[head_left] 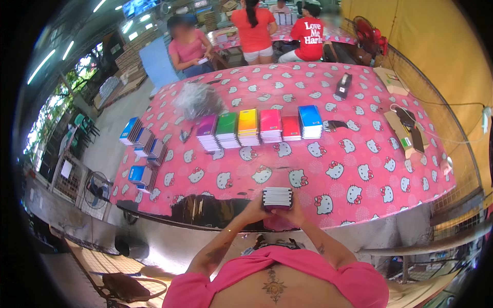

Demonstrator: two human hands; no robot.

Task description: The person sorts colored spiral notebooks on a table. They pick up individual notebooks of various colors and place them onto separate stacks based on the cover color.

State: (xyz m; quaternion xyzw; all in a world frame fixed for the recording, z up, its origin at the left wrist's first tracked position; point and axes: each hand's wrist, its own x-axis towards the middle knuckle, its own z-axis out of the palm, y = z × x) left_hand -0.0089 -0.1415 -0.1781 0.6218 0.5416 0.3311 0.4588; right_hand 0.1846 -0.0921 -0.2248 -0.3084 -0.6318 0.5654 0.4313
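Observation:
A small stack of notebooks [278,197] stands at the table's near edge, its white page edges and dark bindings toward me. My left hand [254,209] is closed round its left side, and my right hand [294,211] grips the right side. Farther in, a row of notebook piles runs across the table: purple [207,126], green [227,124], yellow [247,121], pink [270,120], a lower red one [291,124] and blue [310,115]. More blue-covered notebooks [137,173] sit in fanned piles along the left edge.
A pink patterned cloth [328,169] covers the table, torn at the front edge over a dark surface [205,210]. Beyond the row lie a crumpled clear plastic bag [200,99] and a black object [343,85]. Cardboard pieces [403,131] line the right side. Several people work behind.

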